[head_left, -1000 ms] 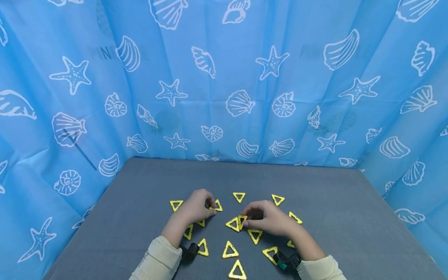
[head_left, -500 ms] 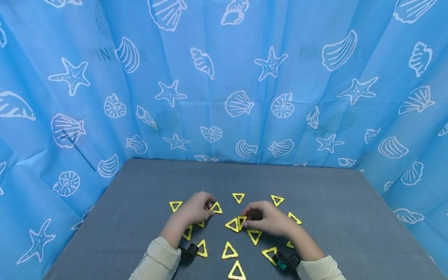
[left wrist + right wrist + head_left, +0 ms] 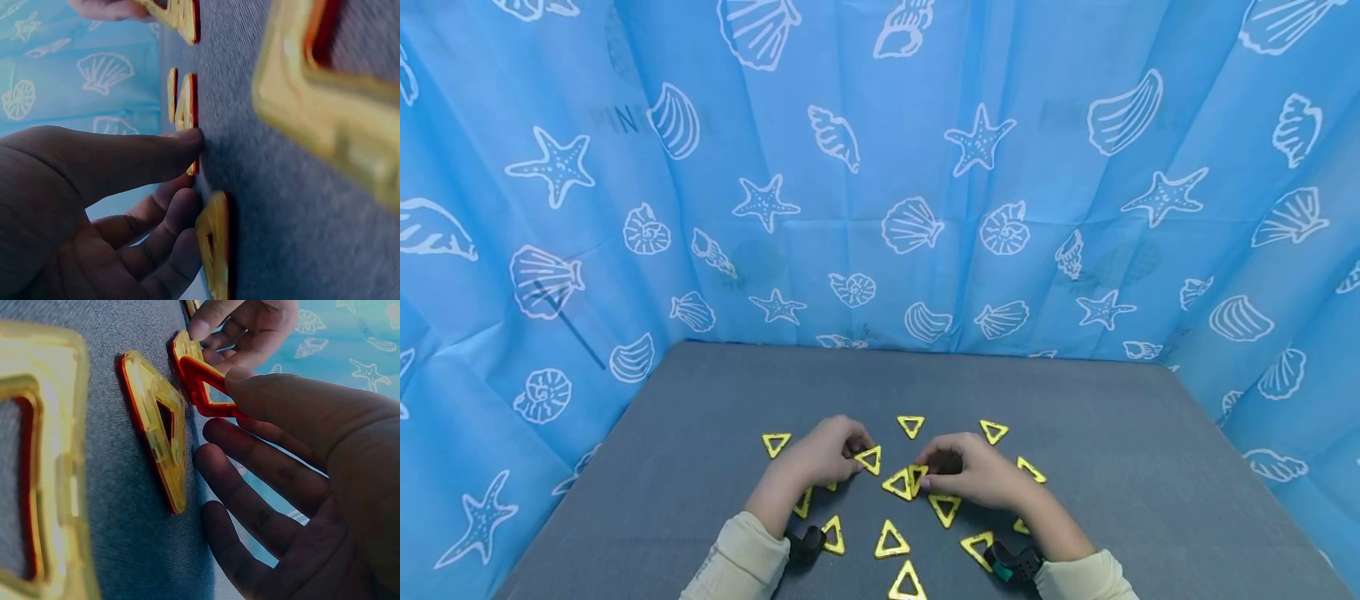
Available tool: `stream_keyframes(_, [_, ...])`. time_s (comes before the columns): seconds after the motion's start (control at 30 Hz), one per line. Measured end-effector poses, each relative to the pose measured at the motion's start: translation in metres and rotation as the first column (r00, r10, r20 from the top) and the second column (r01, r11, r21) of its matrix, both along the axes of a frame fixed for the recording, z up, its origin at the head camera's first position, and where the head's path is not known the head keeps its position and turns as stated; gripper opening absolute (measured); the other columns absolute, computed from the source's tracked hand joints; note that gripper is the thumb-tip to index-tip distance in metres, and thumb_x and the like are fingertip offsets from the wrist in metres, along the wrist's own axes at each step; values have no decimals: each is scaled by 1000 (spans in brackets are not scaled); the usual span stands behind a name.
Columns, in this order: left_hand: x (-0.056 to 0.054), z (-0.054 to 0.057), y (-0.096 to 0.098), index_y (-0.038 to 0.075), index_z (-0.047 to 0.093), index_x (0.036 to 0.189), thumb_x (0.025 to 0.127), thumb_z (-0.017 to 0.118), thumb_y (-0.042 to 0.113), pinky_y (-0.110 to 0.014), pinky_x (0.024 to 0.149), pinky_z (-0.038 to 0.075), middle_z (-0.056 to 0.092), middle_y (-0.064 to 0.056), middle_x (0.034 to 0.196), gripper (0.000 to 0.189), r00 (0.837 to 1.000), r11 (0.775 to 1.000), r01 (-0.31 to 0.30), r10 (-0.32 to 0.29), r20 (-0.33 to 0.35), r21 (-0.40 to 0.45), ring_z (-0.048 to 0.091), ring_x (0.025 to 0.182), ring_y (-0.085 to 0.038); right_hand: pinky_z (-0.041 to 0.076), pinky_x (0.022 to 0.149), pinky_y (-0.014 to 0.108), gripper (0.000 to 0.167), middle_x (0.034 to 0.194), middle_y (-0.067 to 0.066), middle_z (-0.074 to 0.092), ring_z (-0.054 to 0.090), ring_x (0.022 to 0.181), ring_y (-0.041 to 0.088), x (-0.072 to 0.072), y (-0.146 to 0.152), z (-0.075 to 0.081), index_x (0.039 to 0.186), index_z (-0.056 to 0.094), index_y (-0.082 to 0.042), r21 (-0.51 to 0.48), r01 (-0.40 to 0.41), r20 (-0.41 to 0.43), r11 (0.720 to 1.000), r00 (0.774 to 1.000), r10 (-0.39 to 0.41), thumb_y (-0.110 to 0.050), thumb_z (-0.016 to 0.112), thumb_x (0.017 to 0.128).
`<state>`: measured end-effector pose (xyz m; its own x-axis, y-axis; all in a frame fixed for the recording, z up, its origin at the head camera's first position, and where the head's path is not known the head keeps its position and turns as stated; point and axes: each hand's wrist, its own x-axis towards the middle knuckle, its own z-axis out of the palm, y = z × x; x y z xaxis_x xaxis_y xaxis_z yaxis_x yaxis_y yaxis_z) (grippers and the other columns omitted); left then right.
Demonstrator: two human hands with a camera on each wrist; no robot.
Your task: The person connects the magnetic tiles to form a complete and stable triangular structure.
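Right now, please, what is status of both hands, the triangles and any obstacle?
Left hand pinches yellow triangle. Right hand pinches second triangle, tilted beside third triangle. More triangles lie around, might obstruct.

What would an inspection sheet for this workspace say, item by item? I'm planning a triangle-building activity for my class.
Surface: grey tabletop, fabric-like.
Job's things: yellow triangular frames, scattered around the hands; some partly hidden, so no sure count.
Clutter: nothing seen.
Hands: the left hand holds one frame; the right hand pinches another frame, tilted with a red side showing, close beside a third frame; contact unclear.
Cables: nothing seen.
Surroundings: blue curtain printed with white shells and starfish; a black device at the left wrist, another device at the right.
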<state>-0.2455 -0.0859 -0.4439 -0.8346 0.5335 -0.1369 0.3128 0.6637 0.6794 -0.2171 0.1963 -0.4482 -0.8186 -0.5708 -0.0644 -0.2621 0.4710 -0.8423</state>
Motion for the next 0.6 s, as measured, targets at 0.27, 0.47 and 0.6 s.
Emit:
stream_keyframes(0.27, [6, 3, 10, 7, 76, 119, 94, 76, 0, -42, 85, 56, 66, -7, 107, 26, 998, 998, 54, -54, -17, -16, 64, 97, -20, 57, 80, 30, 20, 108, 6, 78, 73, 95, 18, 0, 0, -2, 117, 76, -7, -2, -12, -9, 1000, 1000, 12, -19, 75, 101])
stream_keyframes(0.47, [7, 2, 15, 9, 76, 119, 93, 77, 0, -34, 82, 54, 64, -4, 106, 27, 995, 996, 92, -92, -32, -23, 63, 94, -17, 58, 81, 30, 21, 109, 9, 78, 73, 95, 17, 0, 1, -3, 119, 75, -7, -9, -26, -13, 1000, 1000, 26, -18, 73, 102])
stream_keyframes(0.6, [6, 2, 17, 10, 76, 120, 93, 76, -1, -34, 82, 54, 65, -3, 108, 28, 994, 994, 106, -106, -9, -3, 63, 94, -16, 57, 80, 30, 20, 109, 9, 77, 72, 95, 18, 0, 1, -3, 120, 75, -6, -16, -30, -13, 999, 999, 30, -16, 72, 102])
